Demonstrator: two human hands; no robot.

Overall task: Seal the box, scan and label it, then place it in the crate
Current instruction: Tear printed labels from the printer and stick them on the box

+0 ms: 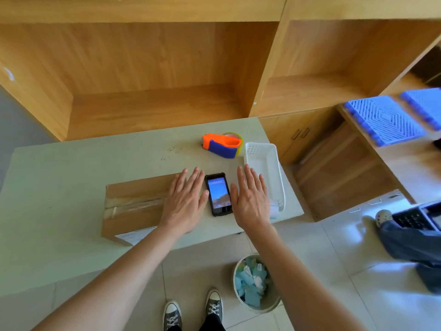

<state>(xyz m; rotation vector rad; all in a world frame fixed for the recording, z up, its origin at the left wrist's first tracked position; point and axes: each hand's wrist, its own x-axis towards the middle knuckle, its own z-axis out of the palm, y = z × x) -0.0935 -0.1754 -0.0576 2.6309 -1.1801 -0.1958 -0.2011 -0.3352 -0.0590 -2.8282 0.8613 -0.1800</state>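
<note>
A flat brown cardboard box point(134, 206) lies on the pale table, clear tape along its top seam and a white label on its near side. My left hand point(185, 201) rests flat on the box's right end with fingers straight. A black handheld scanner point(219, 194) with a lit screen lies face up between my hands. Just right of the scanner, my right hand point(251, 199) is spread flat over the table and holds nothing. An orange and blue tape dispenser point(222, 145) sits farther back.
A white plastic basket point(274, 173) stands at the table's right edge, with a roll of labels at its near end. Blue crates point(384, 119) sit on a shelf to the right. A waste bin point(256, 283) stands on the floor. Another person's leg point(410, 242) shows at right.
</note>
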